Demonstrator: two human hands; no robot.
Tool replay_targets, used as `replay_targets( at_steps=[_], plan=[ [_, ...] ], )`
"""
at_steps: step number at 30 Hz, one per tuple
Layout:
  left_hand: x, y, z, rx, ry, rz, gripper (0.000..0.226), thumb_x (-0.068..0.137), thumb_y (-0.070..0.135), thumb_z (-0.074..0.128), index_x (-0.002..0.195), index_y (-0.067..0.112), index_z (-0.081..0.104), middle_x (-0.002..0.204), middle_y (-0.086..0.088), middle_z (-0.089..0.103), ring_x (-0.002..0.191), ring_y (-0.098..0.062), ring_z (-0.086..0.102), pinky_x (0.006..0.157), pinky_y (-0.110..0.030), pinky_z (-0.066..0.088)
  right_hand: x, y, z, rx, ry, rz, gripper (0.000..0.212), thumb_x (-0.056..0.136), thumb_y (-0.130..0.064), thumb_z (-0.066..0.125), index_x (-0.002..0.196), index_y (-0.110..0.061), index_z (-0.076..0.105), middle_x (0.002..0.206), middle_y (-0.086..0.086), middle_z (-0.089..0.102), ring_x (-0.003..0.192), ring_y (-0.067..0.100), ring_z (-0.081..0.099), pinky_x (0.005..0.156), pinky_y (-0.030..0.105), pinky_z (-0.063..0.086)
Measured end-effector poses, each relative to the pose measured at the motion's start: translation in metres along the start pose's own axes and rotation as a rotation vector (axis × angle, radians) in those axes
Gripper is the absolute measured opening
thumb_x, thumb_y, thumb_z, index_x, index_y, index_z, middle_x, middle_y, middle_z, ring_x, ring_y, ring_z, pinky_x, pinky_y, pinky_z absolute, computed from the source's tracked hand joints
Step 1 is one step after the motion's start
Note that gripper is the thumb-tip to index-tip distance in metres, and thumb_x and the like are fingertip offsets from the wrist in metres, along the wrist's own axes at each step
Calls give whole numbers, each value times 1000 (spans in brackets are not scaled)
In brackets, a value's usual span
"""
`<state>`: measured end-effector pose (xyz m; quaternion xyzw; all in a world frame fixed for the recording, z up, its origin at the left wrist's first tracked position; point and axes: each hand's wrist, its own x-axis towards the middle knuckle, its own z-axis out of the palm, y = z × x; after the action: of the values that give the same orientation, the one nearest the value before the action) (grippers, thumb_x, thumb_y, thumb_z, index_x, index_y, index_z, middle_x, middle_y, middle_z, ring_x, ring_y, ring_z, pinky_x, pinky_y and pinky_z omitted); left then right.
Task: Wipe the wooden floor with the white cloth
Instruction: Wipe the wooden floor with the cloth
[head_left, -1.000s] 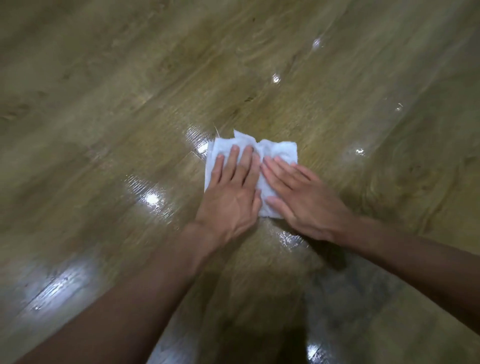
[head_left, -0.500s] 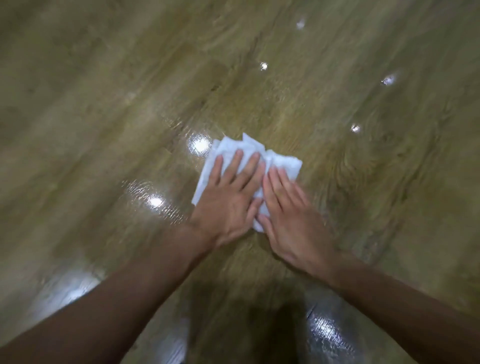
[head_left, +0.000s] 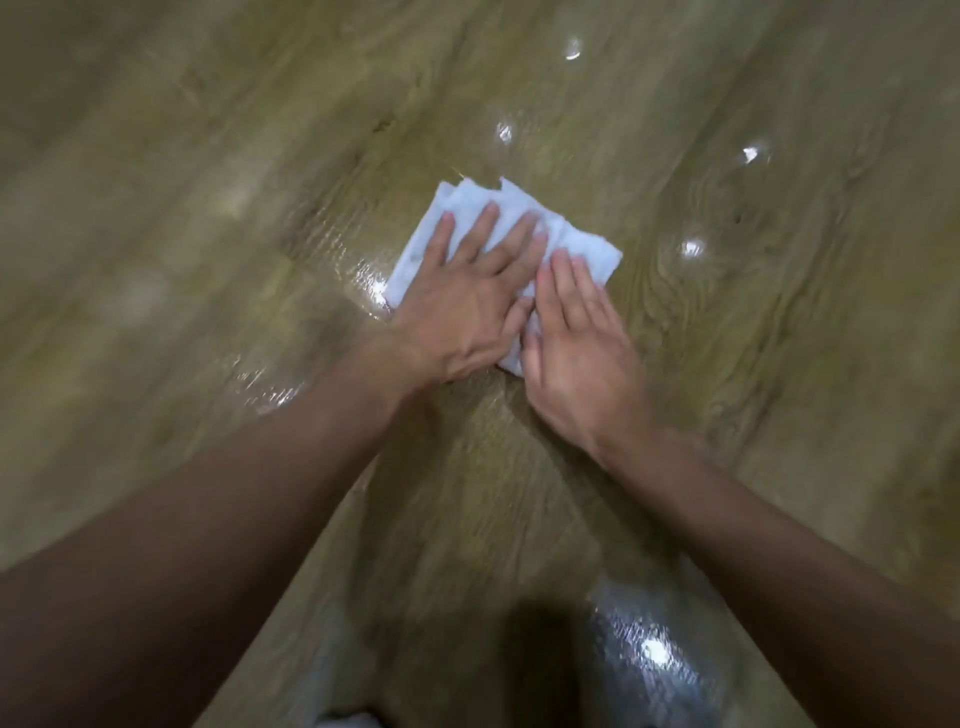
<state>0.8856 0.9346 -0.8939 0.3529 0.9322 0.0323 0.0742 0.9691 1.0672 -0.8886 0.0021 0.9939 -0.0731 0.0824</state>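
A folded white cloth (head_left: 470, 203) lies flat on the glossy wooden floor (head_left: 208, 218) just above the middle of the view. My left hand (head_left: 467, 306) presses palm-down on its left and middle part, fingers stretched out and slightly spread. My right hand (head_left: 576, 343) lies flat beside it on the cloth's right near part, fingers together and pointing away from me. The two hands touch along their inner edges. They cover most of the cloth; only its far edge and right corner (head_left: 592, 254) show.
Wet, shiny streaks (head_left: 363, 280) sit on the floor left of the cloth, and bright light reflections (head_left: 691, 248) dot the boards to the right and beyond. A dark shadow (head_left: 540, 665) falls near the bottom edge between my forearms.
Both hands have slid the cloth away from me and a little to the right over the floor. My right hand has turned from angled across the cloth to pointing more straight ahead.
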Motion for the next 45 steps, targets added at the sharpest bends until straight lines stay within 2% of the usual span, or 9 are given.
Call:
replay_targets(
  at_steps=[5,9,14,18,23,28,33,40,45],
  plan=[
    [-56,44,7,15,-66,162,60,96,43,20,151,18,21,158,0,18,146,-28,12,116,-54,11,-86,-12,3,75,-40,82,66,93,-33,26,148,4,20,157,20,16,148,28,9,120,43,17],
    [-4,22,-7,117,-126,153,61,96,48,10,152,24,7,160,5,5,148,-21,4,117,-50,6,-28,7,2,69,-3,142,59,100,-28,23,151,0,12,160,16,8,149,26,1,121,41,4],
    [50,6,-26,149,-281,16,65,91,57,8,151,32,-1,160,9,-3,145,-34,-1,108,-68,9,29,25,-12,17,-48,86,60,101,-28,27,151,-2,6,161,13,2,149,25,-2,121,38,1],
    [14,27,-9,128,-180,115,63,93,54,8,151,31,-3,160,6,-4,145,-37,-3,109,-66,10,-30,21,-6,28,-52,90,61,100,-26,23,150,2,2,160,17,0,148,28,-5,121,40,3],
    [-49,79,16,76,-81,298,62,97,44,14,151,15,20,158,-9,17,143,-43,11,109,-68,12,-124,9,5,44,-105,154,61,99,-29,20,149,5,11,158,22,9,148,33,2,119,47,15],
    [-5,69,11,118,-53,187,63,97,41,5,151,9,9,160,-11,6,146,-36,4,113,-63,6,-60,33,-3,66,-30,218,65,95,-32,15,151,-1,8,160,15,5,149,27,-1,121,43,5],
    [58,41,-5,12,-118,84,58,100,42,11,152,20,-1,161,1,-4,147,-31,-7,114,-59,-3,12,46,-14,148,20,232,62,99,-28,27,152,-5,5,161,12,4,148,28,-3,121,41,0],
    [-16,115,17,40,-45,345,58,97,38,17,150,17,24,158,-2,21,144,-40,12,111,-65,12,-121,34,9,80,-92,286,60,98,-24,4,147,10,2,155,28,-7,145,41,-13,120,49,3],
    [-25,137,19,96,-96,403,58,99,41,16,151,16,21,158,-2,18,145,-35,10,111,-64,14,-147,55,10,60,-32,295,56,101,-24,18,147,9,16,156,26,13,147,38,5,119,48,17]
  ],
)
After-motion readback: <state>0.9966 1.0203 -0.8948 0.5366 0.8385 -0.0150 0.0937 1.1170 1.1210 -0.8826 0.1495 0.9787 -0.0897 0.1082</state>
